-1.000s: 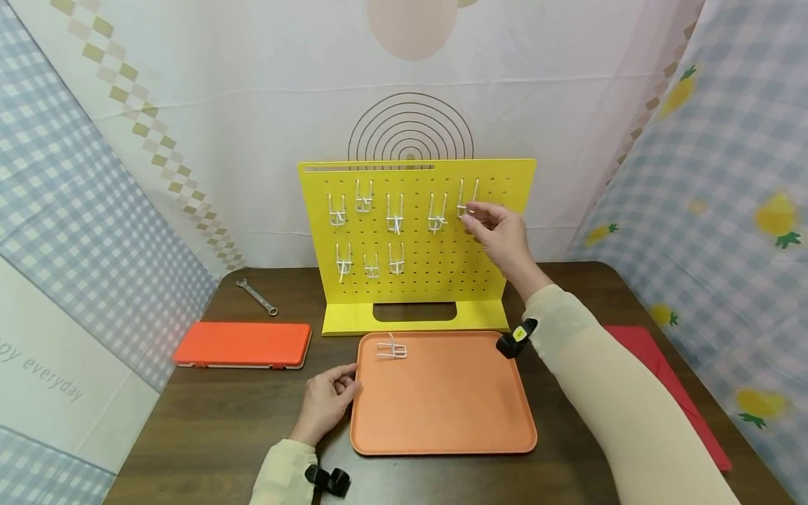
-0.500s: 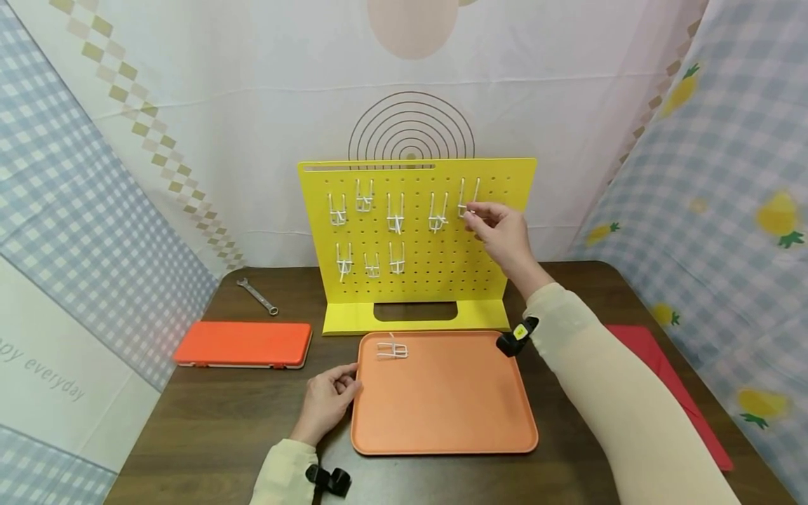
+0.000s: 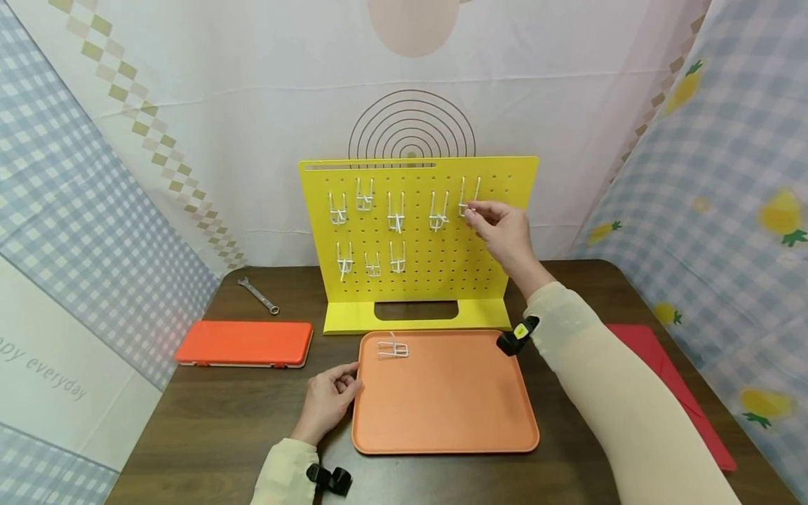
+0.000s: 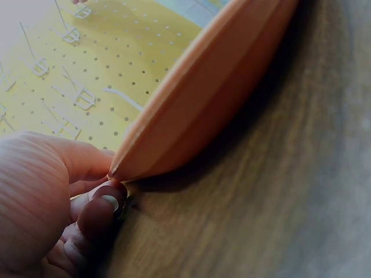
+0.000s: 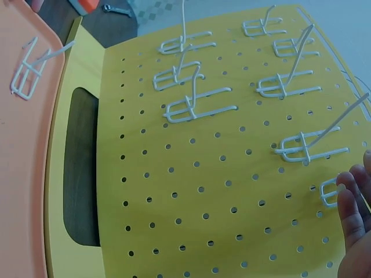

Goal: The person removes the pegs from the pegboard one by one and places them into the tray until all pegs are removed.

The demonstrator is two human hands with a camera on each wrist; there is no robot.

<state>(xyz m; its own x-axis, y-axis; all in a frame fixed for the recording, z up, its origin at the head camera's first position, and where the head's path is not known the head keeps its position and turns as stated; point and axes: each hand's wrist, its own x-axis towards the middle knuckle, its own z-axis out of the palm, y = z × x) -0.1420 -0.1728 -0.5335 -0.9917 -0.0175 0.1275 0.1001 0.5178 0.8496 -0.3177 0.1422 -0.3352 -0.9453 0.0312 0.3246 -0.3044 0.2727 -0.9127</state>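
Note:
At the upper right of the yellow pegboard, my right hand pinches a white wire hook between thumb and fingers. Its two prongs stand against the board, while the fingers cover its front part. Several more white hooks hang in two rows to the left. My left hand grips the left rim of the orange tray, fingers at its edge in the left wrist view. One loose white hook lies near the tray's far left corner.
An orange-red flat case lies left of the tray, with a wrench behind it. Something flat and red lies on the right, partly behind the right sleeve. Patterned cloth hangs around the brown table.

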